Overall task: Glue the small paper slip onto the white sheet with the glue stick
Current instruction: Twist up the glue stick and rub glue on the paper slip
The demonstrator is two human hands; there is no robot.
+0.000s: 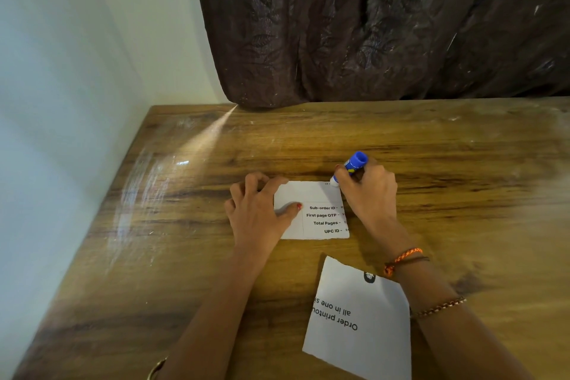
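Here we are over the wooden surface (431, 139), and the right hand (368, 191) is wrapped around the blue glue stick (354, 163), fingers curled about its barrel. The stick is tilted, blue end up and away, white glue tip down at the far right corner of the small paper slip (311, 194). Tip and paper look to be touching right at that corner.

The left hand (257, 210) is steadying the slip from the left: thumb pressed flat on the paper (a red-painted nail shows at its tip), the other fingers bent, their tips on the surface at the slip's far left corner. It pins the paper and grasps nothing.

The slip lies flat in the middle of the surface, printed lines reading "Sub-order ID", "First page OTP", "Total Pages" and "UPC ID" on its right half.

Nearer the camera and to the right lies the white sheet (370, 348), apart from the slip, its print upside down from this view, with the right forearm crossing just over its far right edge. Orange thread bands (401, 259) circle the right wrist.

At the far edge hangs a dark brown curtain (370, 25); a pale wall (77, 71) runs along the left.
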